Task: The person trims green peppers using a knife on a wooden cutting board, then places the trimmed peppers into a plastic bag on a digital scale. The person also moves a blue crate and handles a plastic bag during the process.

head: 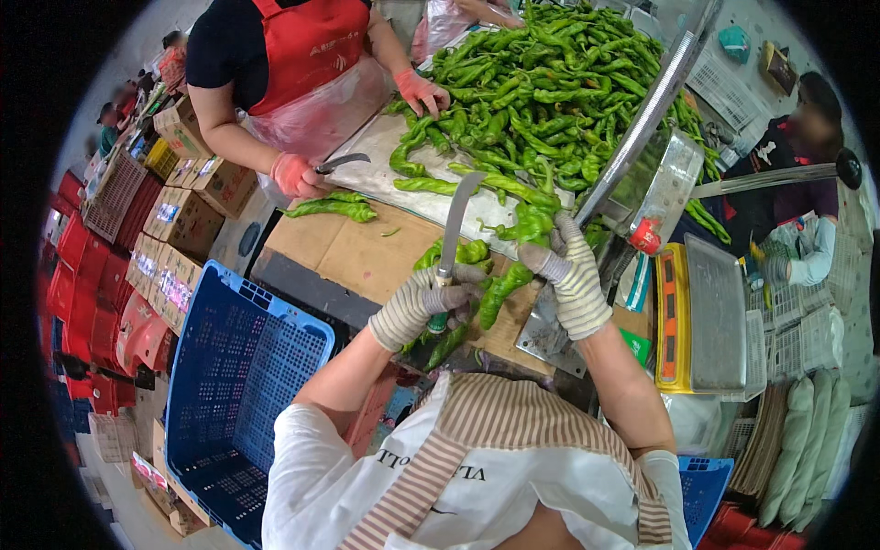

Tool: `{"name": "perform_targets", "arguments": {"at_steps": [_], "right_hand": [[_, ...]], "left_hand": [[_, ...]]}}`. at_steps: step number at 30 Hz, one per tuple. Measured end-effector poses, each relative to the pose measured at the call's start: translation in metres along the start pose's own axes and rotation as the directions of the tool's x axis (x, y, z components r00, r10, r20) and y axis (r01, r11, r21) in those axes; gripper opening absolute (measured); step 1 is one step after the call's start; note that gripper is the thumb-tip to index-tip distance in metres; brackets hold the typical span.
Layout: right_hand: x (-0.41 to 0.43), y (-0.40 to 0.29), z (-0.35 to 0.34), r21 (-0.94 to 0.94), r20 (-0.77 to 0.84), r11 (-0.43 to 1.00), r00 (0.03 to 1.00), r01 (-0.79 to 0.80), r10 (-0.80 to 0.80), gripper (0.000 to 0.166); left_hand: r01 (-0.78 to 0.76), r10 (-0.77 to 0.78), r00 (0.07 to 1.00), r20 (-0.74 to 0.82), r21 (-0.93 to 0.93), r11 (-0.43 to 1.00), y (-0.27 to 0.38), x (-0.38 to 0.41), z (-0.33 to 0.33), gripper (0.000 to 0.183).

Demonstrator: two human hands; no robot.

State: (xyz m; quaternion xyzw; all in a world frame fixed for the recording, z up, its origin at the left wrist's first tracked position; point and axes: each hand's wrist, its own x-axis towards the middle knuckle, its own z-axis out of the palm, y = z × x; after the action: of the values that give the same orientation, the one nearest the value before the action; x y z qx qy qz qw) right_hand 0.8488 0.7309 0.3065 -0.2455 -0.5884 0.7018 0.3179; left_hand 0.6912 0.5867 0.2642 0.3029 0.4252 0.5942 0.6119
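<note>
Striped work gloves cover both of my hands. My left hand [430, 302] is closed around the handle of a curved knife [456, 223], its blade pointing away from me. Green peppers [450, 347] lie under and beside that hand. In my right hand [567, 275] are several green peppers [533, 223], gripped between thumb and fingers, and another pepper [505, 295] hangs below the thumb. Beneath both hands is a sheet of cardboard [330, 244] on the table. A large heap of green peppers [550, 89] covers the table's far side.
Across the table, a person in a red apron [313, 51] holds a curved knife [344, 161]. A blue plastic crate [240, 392] stands at left. A yellow scale [701, 316] and a metal post [646, 113] are at right. Another person [784, 158] is beyond them.
</note>
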Motion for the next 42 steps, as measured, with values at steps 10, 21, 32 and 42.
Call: {"name": "perform_targets", "arguments": {"at_steps": [10,21,32,42], "right_hand": [[-0.009,0.038,0.002,0.310,0.128,0.901,0.953,-0.302,0.276,0.052],[0.003,0.039,-0.002,0.587,0.215,0.779,0.970,-0.222,0.115,0.043],[0.009,0.041,-0.011,0.535,0.076,0.829,0.986,-0.164,0.146,0.037],[-0.005,0.073,-0.016,0.409,0.113,0.813,0.907,-0.414,0.405,0.047]], "left_hand": [[-0.108,0.101,0.989,-0.109,-0.051,0.993,-0.016,0.017,0.025,0.022],[0.011,-0.010,1.000,0.013,-0.059,0.998,-0.023,0.026,0.015,0.025],[-0.058,0.058,0.998,-0.010,0.001,0.998,-0.012,0.026,0.016,0.031],[0.021,0.008,0.992,-0.127,0.223,0.975,-0.016,0.031,-0.003,0.018]]}}
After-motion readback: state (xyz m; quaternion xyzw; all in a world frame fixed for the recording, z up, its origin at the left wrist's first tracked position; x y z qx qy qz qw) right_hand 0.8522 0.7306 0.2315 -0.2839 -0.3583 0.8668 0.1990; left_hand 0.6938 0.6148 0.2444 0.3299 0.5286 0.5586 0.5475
